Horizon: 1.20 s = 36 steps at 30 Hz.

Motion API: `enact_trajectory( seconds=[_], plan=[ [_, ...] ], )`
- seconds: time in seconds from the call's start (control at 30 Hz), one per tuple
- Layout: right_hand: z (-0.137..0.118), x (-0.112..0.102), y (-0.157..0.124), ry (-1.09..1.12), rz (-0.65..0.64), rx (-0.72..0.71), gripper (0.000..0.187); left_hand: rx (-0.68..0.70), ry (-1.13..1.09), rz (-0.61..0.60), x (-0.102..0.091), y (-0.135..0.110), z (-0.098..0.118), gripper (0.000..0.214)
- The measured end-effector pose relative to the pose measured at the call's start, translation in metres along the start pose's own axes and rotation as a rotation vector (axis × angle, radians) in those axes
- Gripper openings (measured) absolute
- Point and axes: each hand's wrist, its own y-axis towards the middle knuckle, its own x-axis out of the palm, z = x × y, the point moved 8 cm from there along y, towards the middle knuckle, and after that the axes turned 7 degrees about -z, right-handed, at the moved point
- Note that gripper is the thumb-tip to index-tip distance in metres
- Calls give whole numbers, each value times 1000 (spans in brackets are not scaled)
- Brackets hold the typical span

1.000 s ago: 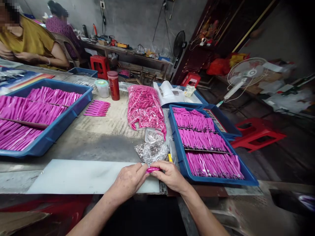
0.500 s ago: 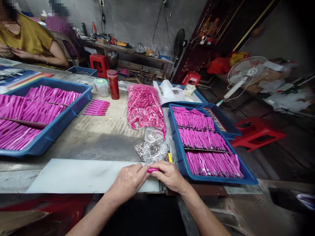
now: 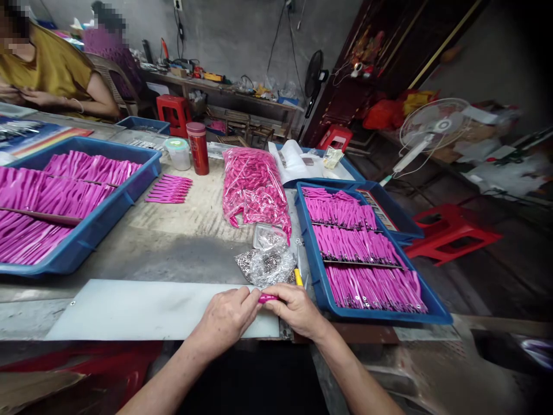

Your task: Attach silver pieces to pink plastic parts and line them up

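A worn grey bench [image 3: 142, 248] spreads across the view, a pale board [image 3: 129, 311] lying along its near edge. Over the board's right end, the left hand [image 3: 227, 314] and right hand [image 3: 300, 308] meet, the fingers of both clamped on a small glossy pink piece [image 3: 268, 298] between them. Just beyond lies a clear bag of shiny bits [image 3: 272, 265], with a yellow-handled tool [image 3: 298, 276] beside it. Toward the bench's right edge, a blue tray [image 3: 389, 317] holds rows of slender pink strips [image 3: 354, 242]; a second blue tray [image 3: 108, 225], similarly filled, stands toward the left edge. Between the trays are a neat pink row [image 3: 168, 189] and a plastic bag of pink parts [image 3: 254, 184]. Behind the row, a lidded tub [image 3: 178, 154] stands beside a red bottle [image 3: 197, 150]. At the bench's far left corner sits a person in a mustard top [image 3: 60, 66].
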Motion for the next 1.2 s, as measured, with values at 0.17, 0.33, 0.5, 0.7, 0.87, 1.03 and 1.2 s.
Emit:
enact_trajectory(
  seconds=[0.17,0.33,0.5,0.7,0.87,1.03,1.2],
  plan=[
    [0,0,0,2,7,16,16,-1,-7,17,0,0,0,19],
    [0,1,-1,0,11,20,17,-6,3,16,1,0,0,18],
    [2,2,0,11,-9,9,18,-2,-16,-15,2,-1,0,20],
    [4,3,1,35,-24,36,17,-10,-10,-7,3,0,-1,20],
    [8,4,0,-20,-31,82,16,-10,-4,28,8,-2,-4,18],
    [18,-13,0,-99,61,119,23,-40,44,65,15,-4,-15,17],
    [23,-41,9,-208,239,139,19,-82,54,36,24,-1,-25,17]
  ],
)
